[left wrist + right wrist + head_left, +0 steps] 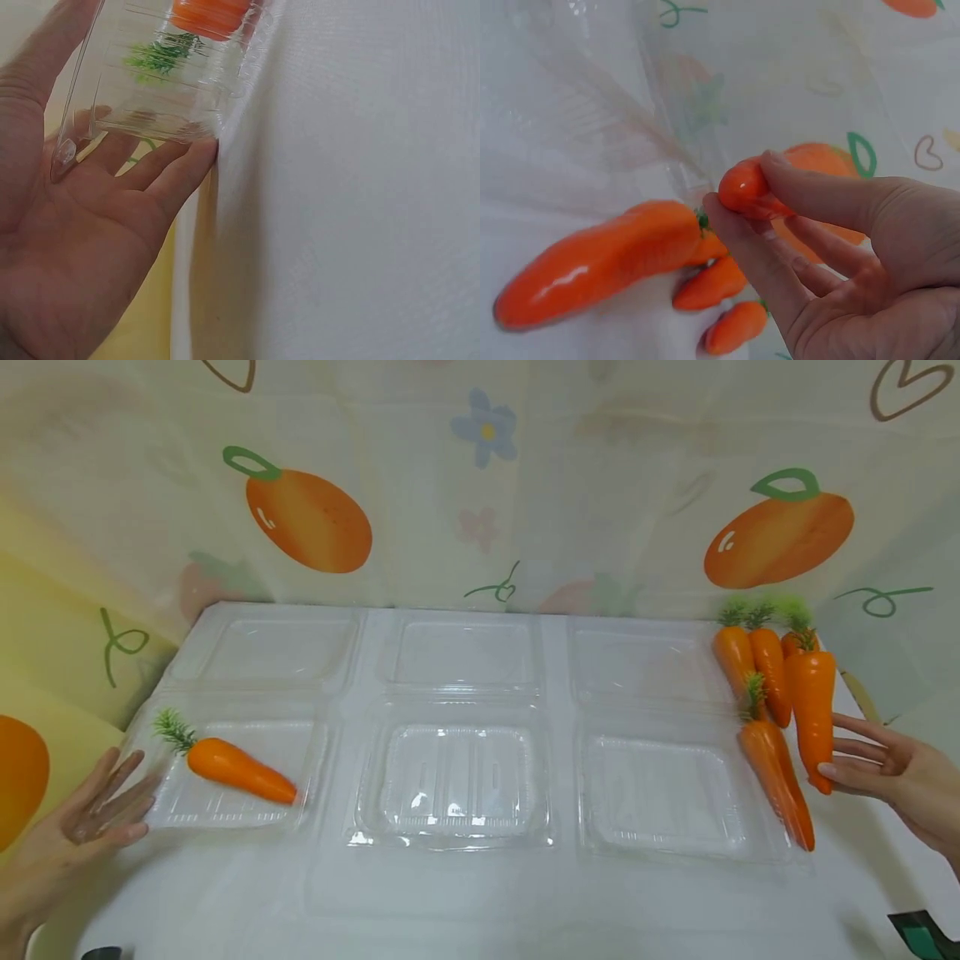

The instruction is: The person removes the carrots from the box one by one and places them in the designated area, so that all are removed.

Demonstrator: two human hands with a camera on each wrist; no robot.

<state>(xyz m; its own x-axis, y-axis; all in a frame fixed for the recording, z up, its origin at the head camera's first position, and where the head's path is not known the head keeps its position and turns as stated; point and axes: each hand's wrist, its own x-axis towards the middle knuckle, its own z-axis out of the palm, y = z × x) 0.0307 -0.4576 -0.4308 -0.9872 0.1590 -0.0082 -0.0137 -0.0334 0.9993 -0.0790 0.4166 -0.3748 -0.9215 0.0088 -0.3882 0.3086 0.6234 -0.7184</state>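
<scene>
At the right, my right hand [896,768] pinches the lower tip of an orange carrot [812,710] between thumb and fingers; its green top points away. The right wrist view shows the rounded tip of that carrot [742,185] in the pinch. Close by, another carrot [772,772] lies along the right edge of the right clear plastic box [660,852]. My left hand [97,818] is spread beside the left clear box [315,777], its fingers near or touching the side wall. One carrot [240,768] lies slantwise in that box, green top to the left.
Between the outer boxes stands a middle clear box [457,842], its lid [461,652] folded open toward the back. Several carrots [733,656] lie grouped at the back right of the white table [450,902]. A printed cloth [600,485] hangs behind.
</scene>
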